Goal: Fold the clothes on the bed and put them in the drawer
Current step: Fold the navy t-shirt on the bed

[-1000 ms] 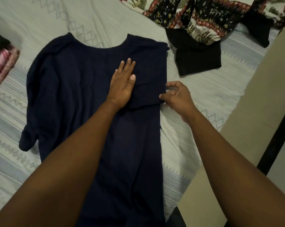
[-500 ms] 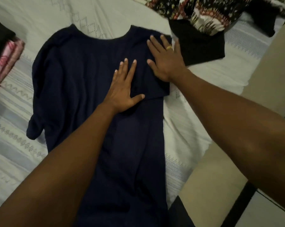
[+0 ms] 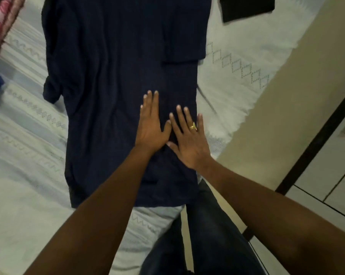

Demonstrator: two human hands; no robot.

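Straight fingers (image 3: 150, 102) of the left hand (image 3: 151, 126) lie close together, pressed flat on the navy T-shirt (image 3: 112, 76). Just beside it, the right hand (image 3: 189, 143) rests with fingers (image 3: 182, 119) spread, a gold ring (image 3: 193, 127) on one, its little finger at the shirt's right edge. The shirt lies flat on the white embroidered bedspread (image 3: 237, 66), its right sleeve folded inward. Beyond the shirt's upper right lies a black garment (image 3: 247, 8); to its upper left, pink fabric (image 3: 1, 24).
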